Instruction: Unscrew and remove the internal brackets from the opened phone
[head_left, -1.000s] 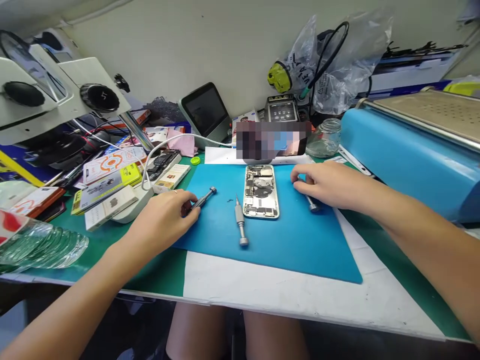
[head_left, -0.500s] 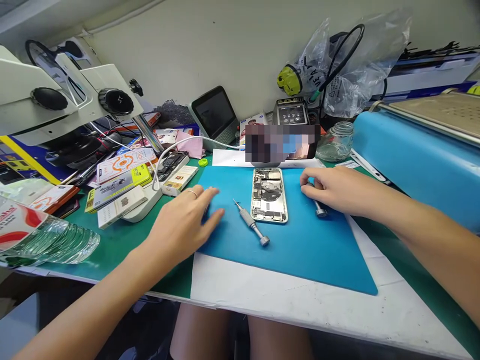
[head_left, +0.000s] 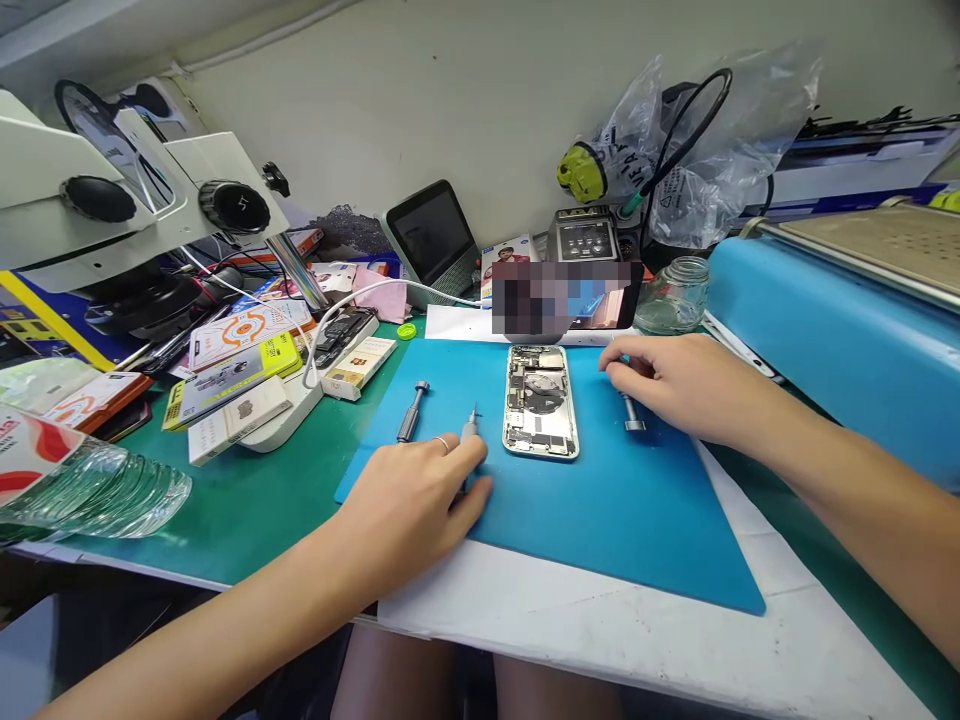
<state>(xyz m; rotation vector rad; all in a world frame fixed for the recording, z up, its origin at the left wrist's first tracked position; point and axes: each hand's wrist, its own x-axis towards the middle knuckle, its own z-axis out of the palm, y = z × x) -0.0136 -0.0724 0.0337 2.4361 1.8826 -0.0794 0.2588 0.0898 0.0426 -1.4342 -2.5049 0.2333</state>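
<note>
An opened phone [head_left: 541, 402], its inner parts bare, lies lengthwise on a blue mat [head_left: 592, 530]. To its left, my left hand [head_left: 427, 490] is closed over a silver screwdriver [head_left: 470, 428]; the thin tip points away from me and the rest is hidden under the fingers. Another, darker screwdriver [head_left: 412, 412] lies on the mat just beyond that hand. My right hand [head_left: 667, 385] rests at the mat's right side, fingers curled round a third screwdriver [head_left: 631, 412], whose capped end sticks out below them.
Behind the mat a propped phone [head_left: 606, 300] stands, partly blurred, beside a glass jar [head_left: 675, 295]. A microscope [head_left: 165, 190], small boxes [head_left: 244, 415] and a water bottle [head_left: 97, 460] crowd the left. A blue machine [head_left: 832, 330] borders the right.
My left hand has moved right and towards me onto the silver screwdriver, which has turned. The darker screwdriver at left is now uncovered. My right hand stays at about the same place.
</note>
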